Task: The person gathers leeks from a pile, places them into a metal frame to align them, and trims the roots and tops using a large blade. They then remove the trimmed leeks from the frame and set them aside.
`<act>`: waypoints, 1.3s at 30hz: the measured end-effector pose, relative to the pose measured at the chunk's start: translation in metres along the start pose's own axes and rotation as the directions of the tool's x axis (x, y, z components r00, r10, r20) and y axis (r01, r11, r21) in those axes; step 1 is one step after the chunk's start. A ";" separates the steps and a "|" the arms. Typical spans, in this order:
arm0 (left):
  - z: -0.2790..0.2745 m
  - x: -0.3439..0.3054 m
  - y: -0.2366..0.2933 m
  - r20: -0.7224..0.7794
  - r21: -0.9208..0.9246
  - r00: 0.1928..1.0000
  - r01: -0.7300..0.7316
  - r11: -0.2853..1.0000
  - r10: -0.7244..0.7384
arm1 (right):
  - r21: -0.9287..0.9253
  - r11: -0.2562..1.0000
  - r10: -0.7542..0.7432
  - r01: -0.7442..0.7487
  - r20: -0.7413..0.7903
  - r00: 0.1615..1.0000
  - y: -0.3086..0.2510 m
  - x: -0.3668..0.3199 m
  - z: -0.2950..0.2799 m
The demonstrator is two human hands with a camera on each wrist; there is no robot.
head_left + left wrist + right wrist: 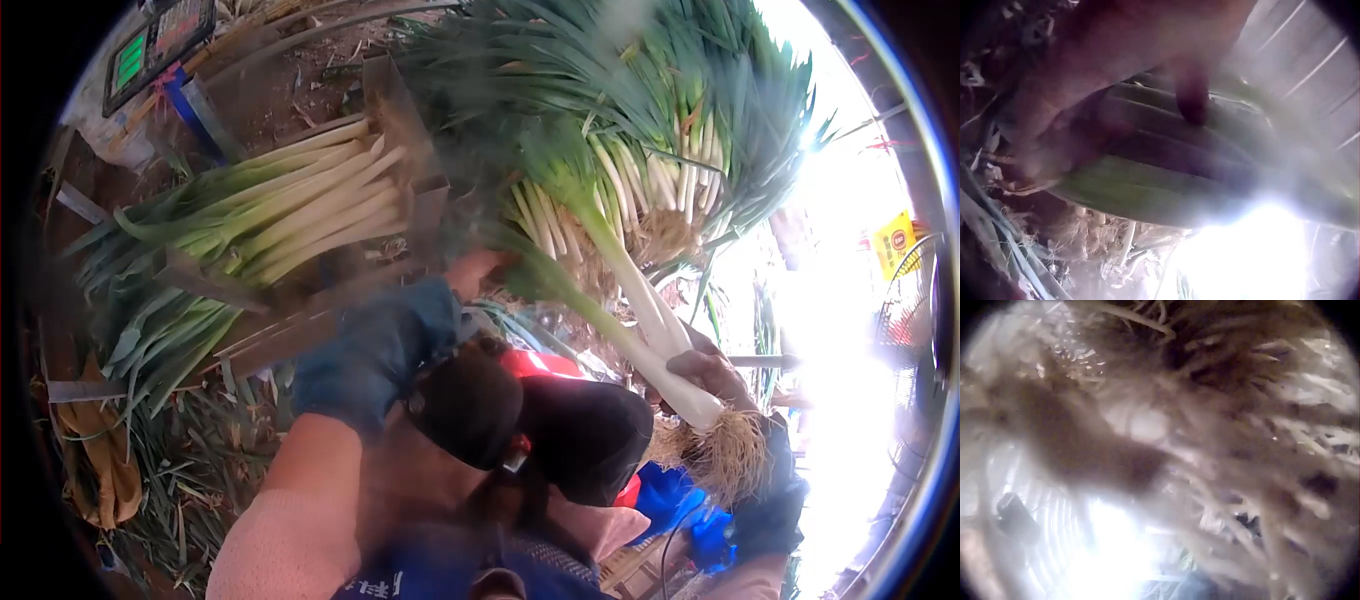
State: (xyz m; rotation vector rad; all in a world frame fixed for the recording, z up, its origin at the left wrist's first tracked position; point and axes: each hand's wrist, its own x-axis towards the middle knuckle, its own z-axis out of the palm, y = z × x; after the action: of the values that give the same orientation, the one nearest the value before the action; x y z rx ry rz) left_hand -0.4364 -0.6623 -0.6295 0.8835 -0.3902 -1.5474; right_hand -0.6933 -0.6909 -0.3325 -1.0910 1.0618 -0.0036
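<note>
My right hand grips two leeks low on their white stalks, just above a shaggy clump of roots. Their green tops slant up and to the left. At the leafy end is my left hand, partly hidden behind its blue sleeve cuff. In the left wrist view, the fingers of that hand curl over a broad green leek leaf. Blurred roots fill much of the right wrist view, with a dark, blurred finger shape across them.
A large heap of leeks lies ahead, roots toward me. Trimmed leeks lie in a metal-and-wood frame on the left. Beyond it stands a scale with a green display. Leaf scraps cover the ground at lower left.
</note>
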 end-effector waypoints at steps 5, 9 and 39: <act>-0.048 0.005 -0.029 0.017 0.084 1.000 0.024 0.996 -0.026 | 0.051 0.997 -0.059 0.065 -0.124 0.991 0.013 0.010 0.004; -0.132 -0.019 -0.108 -0.240 0.382 0.966 0.182 0.906 -0.093 | 0.107 0.994 0.014 -0.005 -0.082 0.997 0.014 0.013 -0.004; 0.220 -0.147 0.052 0.449 -0.573 0.838 0.005 0.819 0.309 | -0.364 0.931 -0.136 0.014 -0.311 0.941 0.003 -0.165 0.079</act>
State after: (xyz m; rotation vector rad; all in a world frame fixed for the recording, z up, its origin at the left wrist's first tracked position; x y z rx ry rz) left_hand -0.5648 -0.5856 -0.4052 -0.0521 -0.3577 -1.6062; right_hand -0.7281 -0.5541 -0.2162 -1.4996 1.3569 -0.0602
